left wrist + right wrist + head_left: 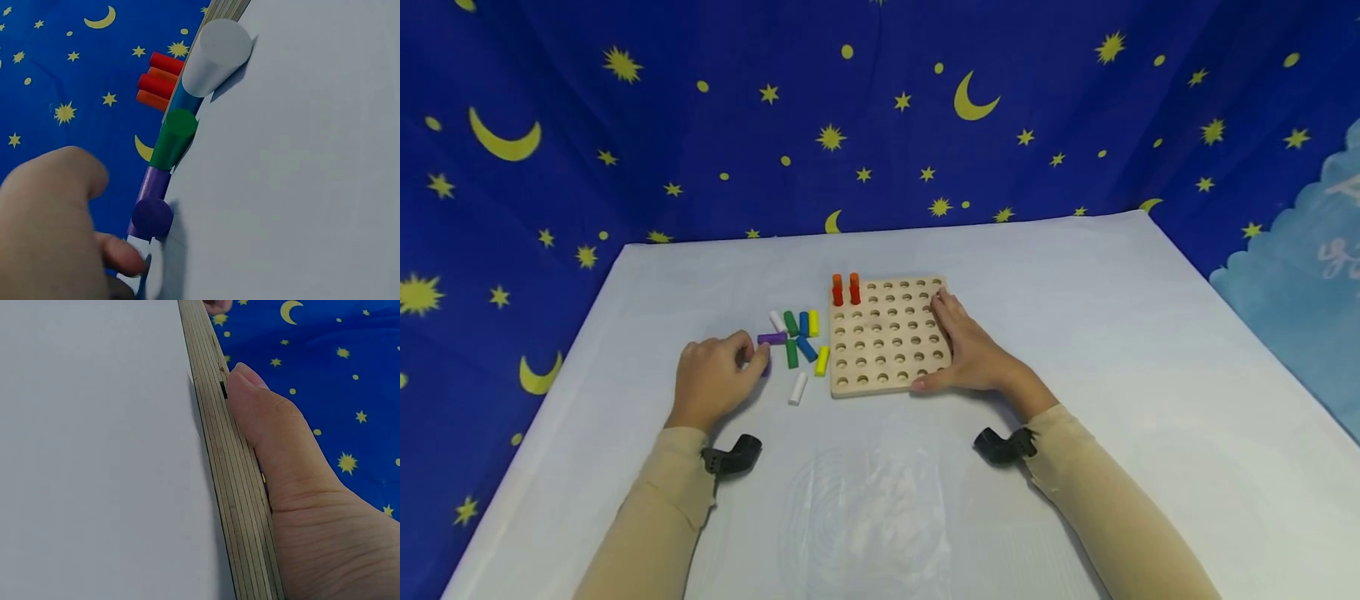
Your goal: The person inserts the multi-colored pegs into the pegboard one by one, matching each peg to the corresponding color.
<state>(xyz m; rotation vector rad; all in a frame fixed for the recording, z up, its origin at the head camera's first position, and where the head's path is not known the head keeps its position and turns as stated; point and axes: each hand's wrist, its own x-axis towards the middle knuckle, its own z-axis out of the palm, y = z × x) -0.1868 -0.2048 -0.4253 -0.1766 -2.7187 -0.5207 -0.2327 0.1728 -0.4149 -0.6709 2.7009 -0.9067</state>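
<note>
You are working at a table (1075, 350) covered in a pale cloth; behind it and along both sides hangs a dark blue backdrop (700, 125) printed with yellow stars and moons, with a lighter blue cloud patch at the right edge. Near the middle of the table, toward its far edge, lies one wooden pegboard (886, 337) with rows of round holes; two orange pegs (846, 289) stand in its far-left corner, touching each other. Just off the board's left edge lie the loose pegs (797, 337), nine that I can count: two white, two green, two blue, two yellow and one purple peg (771, 339). Your left hand (715, 379) rests on the table at the near-left of that cluster, its fingertips closed on the purple peg's end; the left wrist view shows the finger touching it. Your right hand (970, 350) lies flat along the board's right edge, fingers straight, thumb (262, 419) pressed against the near edge.
</note>
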